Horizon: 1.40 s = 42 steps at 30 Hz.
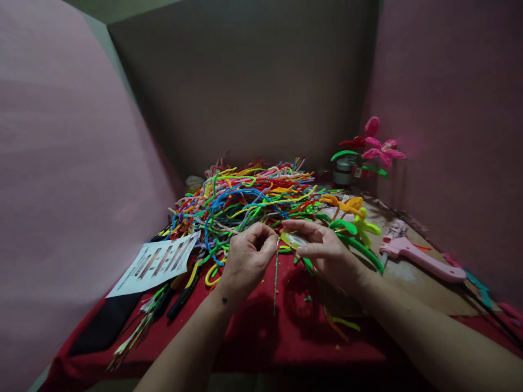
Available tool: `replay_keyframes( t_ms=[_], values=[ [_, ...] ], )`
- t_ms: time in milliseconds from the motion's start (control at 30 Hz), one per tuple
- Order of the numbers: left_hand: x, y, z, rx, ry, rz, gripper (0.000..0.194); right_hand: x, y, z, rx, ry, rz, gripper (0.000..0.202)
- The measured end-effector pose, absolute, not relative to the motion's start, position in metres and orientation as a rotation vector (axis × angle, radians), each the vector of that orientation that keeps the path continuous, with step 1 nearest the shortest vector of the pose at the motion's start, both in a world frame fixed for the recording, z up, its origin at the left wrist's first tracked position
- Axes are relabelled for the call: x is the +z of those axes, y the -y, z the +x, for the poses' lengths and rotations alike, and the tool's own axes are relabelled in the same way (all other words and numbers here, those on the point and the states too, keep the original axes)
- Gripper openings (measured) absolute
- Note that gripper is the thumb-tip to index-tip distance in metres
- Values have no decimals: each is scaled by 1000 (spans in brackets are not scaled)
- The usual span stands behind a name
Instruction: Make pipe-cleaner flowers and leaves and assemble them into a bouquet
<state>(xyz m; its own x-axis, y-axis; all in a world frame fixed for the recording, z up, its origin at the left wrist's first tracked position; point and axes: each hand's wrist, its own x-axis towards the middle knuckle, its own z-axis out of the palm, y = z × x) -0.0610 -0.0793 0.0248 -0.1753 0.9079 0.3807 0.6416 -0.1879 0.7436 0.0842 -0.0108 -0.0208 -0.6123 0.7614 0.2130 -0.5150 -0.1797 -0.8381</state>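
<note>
My left hand is closed in a pinch around the top of a thin green stem, which hangs down over the red cloth. Just to its right, my right hand holds a roll of yellowish tape between thumb and fingers. The two hands are close together but apart. Behind them lies a big tangled heap of many-coloured pipe cleaners.
A pink glue gun lies on a brown board at the right, near orange and yellow-green fuzzy flowers. Pink flowers stand behind. A printed sheet and black-handled pliers are at the left.
</note>
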Motion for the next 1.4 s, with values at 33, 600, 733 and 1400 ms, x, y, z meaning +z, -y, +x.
replay_keyframes(
  t_ms=[33, 600, 733, 1400],
  values=[
    [25, 79, -62, 1320, -1775, 1760, 14, -20, 11, 84, 1913, 1190, -319, 45],
    [7, 57, -96, 1376, -2012, 1512, 14, -9, 15, 88, 2091, 994, -145, 41],
    [6, 54, -100, 1309, -1882, 1327, 12, -8, 13, 90, 2179, 942, -110, 45],
    [2, 56, -111, 876, -1565, 1242, 11, -5, 6, 91, 2076, 907, -193, 32]
  ],
)
